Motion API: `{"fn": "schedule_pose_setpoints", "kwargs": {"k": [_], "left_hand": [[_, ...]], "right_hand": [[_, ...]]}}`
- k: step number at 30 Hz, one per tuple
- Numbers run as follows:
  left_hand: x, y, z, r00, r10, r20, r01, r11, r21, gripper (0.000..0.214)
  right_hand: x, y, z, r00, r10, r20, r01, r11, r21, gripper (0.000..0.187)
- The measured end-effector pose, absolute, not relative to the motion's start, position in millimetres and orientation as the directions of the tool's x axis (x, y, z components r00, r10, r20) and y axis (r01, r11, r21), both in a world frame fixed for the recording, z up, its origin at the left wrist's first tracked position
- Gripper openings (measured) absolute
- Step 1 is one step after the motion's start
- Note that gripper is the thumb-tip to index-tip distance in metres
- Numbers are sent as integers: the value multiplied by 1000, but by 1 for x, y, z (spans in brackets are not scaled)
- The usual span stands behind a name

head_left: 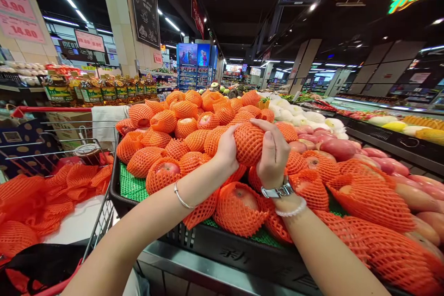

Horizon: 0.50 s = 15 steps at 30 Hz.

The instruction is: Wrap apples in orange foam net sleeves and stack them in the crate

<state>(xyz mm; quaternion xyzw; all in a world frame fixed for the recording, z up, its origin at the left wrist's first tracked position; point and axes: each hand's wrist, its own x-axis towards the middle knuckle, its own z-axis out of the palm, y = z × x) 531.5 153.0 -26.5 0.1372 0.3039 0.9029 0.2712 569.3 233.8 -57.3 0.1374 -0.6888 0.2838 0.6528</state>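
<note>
Both my hands hold one fruit wrapped in an orange foam net [248, 144] above a heap of the same netted fruit. My left hand [227, 149] cups its left side, fingers closed round it. My right hand [274, 152] grips its right side, fingers curled over the top. A bangle sits on my left wrist; a watch and a bead bracelet are on my right wrist. The heap of netted fruit [194, 120] lies in a black crate [239, 254] lined with green mesh.
A shopping trolley [69, 148] at my left holds loose orange nets [41, 203] and a jar. Bare red fruit [347, 150] and more netted fruit lie to the right. Bottles of oil [93, 90] stand on a shelf behind. A metal counter edge runs below the crate.
</note>
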Motion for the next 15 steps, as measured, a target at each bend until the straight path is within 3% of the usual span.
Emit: {"fn": "schedule_pose_setpoints", "kwargs": {"k": [12, 15], "left_hand": [[533, 152, -25, -864, 495, 91, -324, -686, 651, 21], [534, 152, -25, -869, 487, 86, -331, -702, 631, 20]], "right_hand": [[567, 237, -61, -144, 228, 963, -553, 788, -269, 55], [565, 240, -61, -221, 202, 954, -606, 738, -296, 49]]}}
